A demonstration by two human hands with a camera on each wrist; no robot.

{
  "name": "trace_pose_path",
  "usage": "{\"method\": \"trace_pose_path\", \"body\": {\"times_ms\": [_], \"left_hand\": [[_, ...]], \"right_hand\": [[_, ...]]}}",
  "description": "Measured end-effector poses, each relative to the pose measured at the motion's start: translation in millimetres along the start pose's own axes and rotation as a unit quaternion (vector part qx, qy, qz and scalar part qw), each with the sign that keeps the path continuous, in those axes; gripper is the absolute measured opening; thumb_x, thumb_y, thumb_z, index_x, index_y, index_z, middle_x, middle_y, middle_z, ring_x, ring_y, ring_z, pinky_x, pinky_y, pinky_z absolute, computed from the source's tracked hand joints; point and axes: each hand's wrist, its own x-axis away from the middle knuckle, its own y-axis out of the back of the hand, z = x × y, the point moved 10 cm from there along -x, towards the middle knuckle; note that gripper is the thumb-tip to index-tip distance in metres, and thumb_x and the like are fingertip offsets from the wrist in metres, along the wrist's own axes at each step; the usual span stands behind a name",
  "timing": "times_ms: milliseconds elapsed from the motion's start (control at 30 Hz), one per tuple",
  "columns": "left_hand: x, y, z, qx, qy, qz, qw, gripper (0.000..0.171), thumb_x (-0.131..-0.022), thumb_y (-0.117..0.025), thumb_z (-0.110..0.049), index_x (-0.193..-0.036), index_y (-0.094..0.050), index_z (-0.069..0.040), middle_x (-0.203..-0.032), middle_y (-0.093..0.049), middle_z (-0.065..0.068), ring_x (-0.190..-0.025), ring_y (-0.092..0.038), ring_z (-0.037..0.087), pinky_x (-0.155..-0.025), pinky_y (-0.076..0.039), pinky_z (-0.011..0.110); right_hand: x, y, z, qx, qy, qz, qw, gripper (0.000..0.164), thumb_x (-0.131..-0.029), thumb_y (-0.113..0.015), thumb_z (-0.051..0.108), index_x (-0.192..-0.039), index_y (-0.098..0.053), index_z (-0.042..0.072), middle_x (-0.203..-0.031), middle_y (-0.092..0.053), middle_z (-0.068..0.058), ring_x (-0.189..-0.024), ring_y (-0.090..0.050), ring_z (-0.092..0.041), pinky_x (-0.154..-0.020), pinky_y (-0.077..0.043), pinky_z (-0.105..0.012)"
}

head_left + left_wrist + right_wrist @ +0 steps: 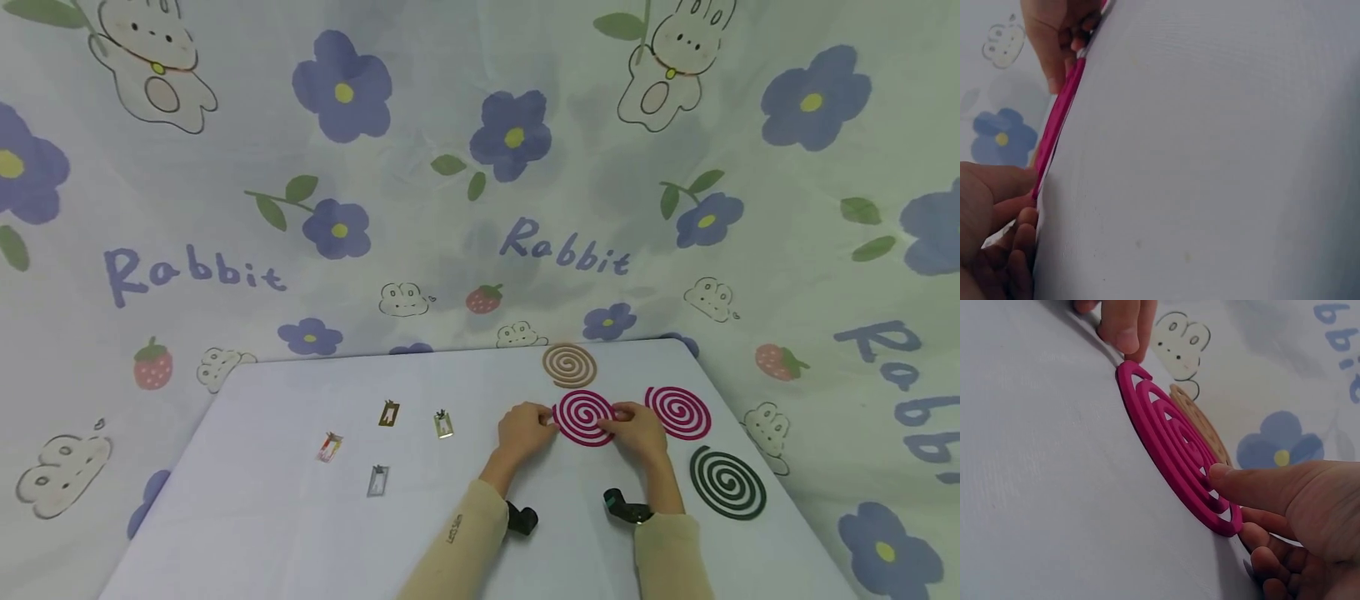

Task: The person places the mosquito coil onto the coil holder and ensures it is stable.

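Observation:
A magenta mosquito coil (584, 414) lies flat between the two hands, near the back right of the white table. My left hand (523, 429) pinches its left edge with the fingertips. At the other side my right hand (637, 427) grips the rim; in the right wrist view the thumb of the right hand (1322, 519) presses on the top face while its fingers curl beneath. Edge-on in the left wrist view, the coil (1060, 125) spans from one hand to the other. A second magenta coil (678, 410) lies just right of the right hand.
Behind the held coil lies a tan coil (569, 364), and a dark green coil (727, 482) is near the table's right edge. Several small metal coil stands, among them a silver one (372, 482) and a brass one (386, 423), lie at the left. A patterned cloth (420, 183) hangs behind.

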Motion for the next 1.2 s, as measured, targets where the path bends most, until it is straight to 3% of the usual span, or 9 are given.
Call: {"method": "trace_pose_path", "body": {"times_ms": [267, 500, 667, 833, 1033, 1100, 1200], "left_hand": [[0.7, -0.1, -3.1, 0.019, -0.014, 0.017, 0.9996, 0.02, -0.082, -0.076, -0.032, -0.099, -0.078, -0.022, -0.064, -0.05, -0.013, -0.058, -0.041, 0.005, -0.049, -0.033, 0.026], [1.2, 0.3, -2.1, 0.054, -0.016, 0.023, 0.9982, 0.029, -0.079, -0.078, -0.035, -0.105, -0.077, -0.021, -0.085, -0.068, -0.013, -0.078, -0.059, 0.004, -0.065, -0.047, 0.028], [2.2, 2.0, 1.7, 0.09, -0.008, 0.026, 0.9956, 0.032, -0.079, -0.08, -0.033, -0.108, -0.076, -0.02, -0.092, -0.07, -0.011, -0.082, -0.061, 0.003, -0.071, -0.048, 0.029], [2.7, 1.0, 1.0, 0.142, -0.013, 0.04, 0.989, 0.041, -0.078, -0.08, -0.029, -0.115, -0.071, -0.013, -0.097, -0.072, -0.005, -0.08, -0.064, 0.003, -0.072, -0.05, 0.028], [0.0, -2.6, 2.7, 0.245, -0.021, 0.032, 0.9688, 0.052, -0.078, -0.081, -0.021, -0.123, -0.062, -0.002, -0.102, -0.071, 0.006, -0.089, -0.068, 0.013, -0.082, -0.052, 0.029], [0.7, -4.1, 6.8, 0.292, -0.005, 0.03, 0.9558, 0.049, -0.079, -0.081, -0.016, -0.121, -0.06, -0.001, -0.1, -0.071, 0.008, -0.085, -0.068, 0.016, -0.077, -0.054, 0.031], [4.3, -7.6, 13.6, 0.377, 0.029, 0.036, 0.925, 0.046, -0.081, -0.078, -0.008, -0.119, -0.054, 0.002, -0.096, -0.069, 0.011, -0.079, -0.068, 0.019, -0.07, -0.056, 0.033]], "right_hand": [[2.1, -0.5, 0.7, -0.028, -0.021, 0.003, 0.999, 0.051, -0.082, -0.078, 0.028, -0.121, -0.063, -0.002, -0.105, -0.064, -0.017, -0.098, -0.057, -0.033, -0.084, -0.044, -0.049], [1.8, -1.2, -3.4, -0.086, -0.049, -0.004, 0.995, 0.049, -0.085, -0.076, 0.025, -0.122, -0.062, -0.003, -0.112, -0.063, -0.02, -0.105, -0.056, -0.034, -0.09, -0.044, -0.047], [2.4, -4.8, -4.4, -0.189, -0.066, -0.004, 0.98, 0.048, -0.089, -0.073, 0.023, -0.125, -0.056, -0.003, -0.118, -0.062, -0.021, -0.102, -0.06, -0.028, -0.084, -0.05, -0.036], [6.3, -9.3, -3.4, -0.264, -0.082, 0.003, 0.961, 0.045, -0.09, -0.071, 0.02, -0.124, -0.052, -0.002, -0.109, -0.064, -0.014, -0.084, -0.061, -0.014, -0.068, -0.05, -0.025], [13.7, -12.1, -3.8, -0.307, -0.099, -0.007, 0.946, 0.043, -0.09, -0.072, 0.019, -0.122, -0.051, -0.001, -0.093, -0.066, -0.002, -0.069, -0.058, -0.01, -0.061, -0.051, -0.024], [16.4, -14.3, -2.6, -0.324, -0.104, -0.006, 0.94, 0.042, -0.09, -0.072, 0.019, -0.122, -0.052, 0.001, -0.091, -0.067, 0.0, -0.068, -0.058, -0.01, -0.06, -0.051, -0.023], [19.3, -17.5, 2.0, -0.337, -0.097, -0.001, 0.937, 0.041, -0.09, -0.071, 0.018, -0.124, -0.054, 0.002, -0.088, -0.067, 0.002, -0.071, -0.057, -0.009, -0.061, -0.05, -0.023]]}}
